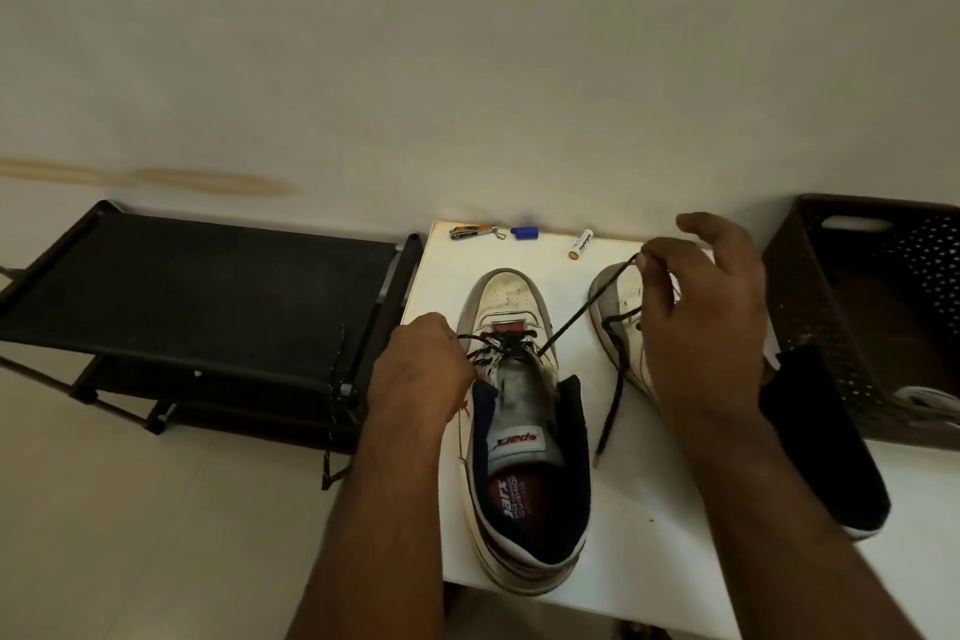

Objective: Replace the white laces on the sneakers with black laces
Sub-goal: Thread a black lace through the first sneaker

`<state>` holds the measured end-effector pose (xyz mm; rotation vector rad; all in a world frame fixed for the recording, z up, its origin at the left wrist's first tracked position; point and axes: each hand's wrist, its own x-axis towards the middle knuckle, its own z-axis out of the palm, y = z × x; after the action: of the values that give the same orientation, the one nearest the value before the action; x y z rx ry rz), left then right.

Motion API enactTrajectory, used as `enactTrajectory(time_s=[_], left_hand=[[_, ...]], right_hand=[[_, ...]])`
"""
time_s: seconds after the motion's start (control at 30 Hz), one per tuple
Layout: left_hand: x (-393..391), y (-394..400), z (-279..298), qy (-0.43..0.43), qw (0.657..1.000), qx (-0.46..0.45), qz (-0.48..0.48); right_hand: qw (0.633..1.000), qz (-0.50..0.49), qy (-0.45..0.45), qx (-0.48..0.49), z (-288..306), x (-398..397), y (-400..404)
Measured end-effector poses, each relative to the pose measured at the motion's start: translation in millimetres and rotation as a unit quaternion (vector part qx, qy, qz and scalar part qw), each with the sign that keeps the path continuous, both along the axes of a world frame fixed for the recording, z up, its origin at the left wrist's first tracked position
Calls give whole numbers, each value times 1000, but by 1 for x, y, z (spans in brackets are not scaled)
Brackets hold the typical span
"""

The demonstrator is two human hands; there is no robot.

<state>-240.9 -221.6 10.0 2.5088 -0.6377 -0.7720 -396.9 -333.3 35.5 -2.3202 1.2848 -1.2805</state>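
Black lace point(571, 322) is being pinched taut by the right hand point(696, 327) above the sneaker point(524, 431) on the white surface point(649, 535), its eyelets being gripped by the left hand point(421, 369).

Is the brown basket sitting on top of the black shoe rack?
No, the brown basket stands at the right of the white table, while the black shoe rack is on the table's left.

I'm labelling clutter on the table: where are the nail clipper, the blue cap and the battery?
nail clipper point(471, 232), head view, on its metal body.
blue cap point(523, 233), head view, on its middle.
battery point(582, 243), head view, on its white casing.
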Motion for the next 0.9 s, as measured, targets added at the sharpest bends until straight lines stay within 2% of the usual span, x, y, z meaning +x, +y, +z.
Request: enactTrajectory(time_s=[0.07, 0.1, 0.17, 0.2, 0.27, 0.3, 0.33, 0.43, 0.5, 0.53, 0.57, 0.63, 0.7, 0.73, 0.83, 0.9], left_hand=[[-1, 0, 1, 3, 1000, 2, -4], [-1, -1, 2, 10, 1000, 4, -6], [-1, -1, 3, 25, 1000, 1, -5], [-2, -1, 4, 34, 999, -4, -2], [-5, -2, 4, 57, 998, -19, 9], [-6, -1, 4, 62, 997, -29, 17], [-7, -1, 4, 65, 997, -40, 25], [-5, 0, 3, 86, 993, -67, 43], [-4, -1, 2, 95, 993, -65, 38], [-4, -1, 2, 94, 993, -61, 33], [-4, -3, 1, 92, 993, -62, 31], [-3, -7, 0, 87, 994, -55, 27], [-1, -10, -2, 80, 996, -30, 20], [0, -10, -3, 74, 997, -22, 15], [1, -10, -5, 65, 997, -40, 15], [1, -10, -5, 63, 997, -48, 19]], right_hand=[[997, 20, 67, 34, -4, 5, 3], [988, 46, 142, 47, -6, 8, 5], [935, 126, 323, 74, -8, 15, 12], [904, 168, 380, 99, -10, 18, 17], [870, 202, 427, 142, -18, 21, 22], [874, 201, 418, 145, -20, 21, 23], [893, 193, 379, 144, -21, 22, 22], [980, 111, 114, 120, -13, 15, 9], [997, 64, -4, 52, -3, 6, 1], [997, 70, -13, 40, -1, 4, 1], [995, 90, 3, 41, 0, 5, 3], [982, 143, 114, 51, -3, 12, 9], [941, 199, 264, 77, -12, 21, 15], [922, 220, 302, 106, -15, 24, 17], [892, 228, 348, 179, -21, 24, 15], [885, 223, 362, 187, -22, 24, 14]])
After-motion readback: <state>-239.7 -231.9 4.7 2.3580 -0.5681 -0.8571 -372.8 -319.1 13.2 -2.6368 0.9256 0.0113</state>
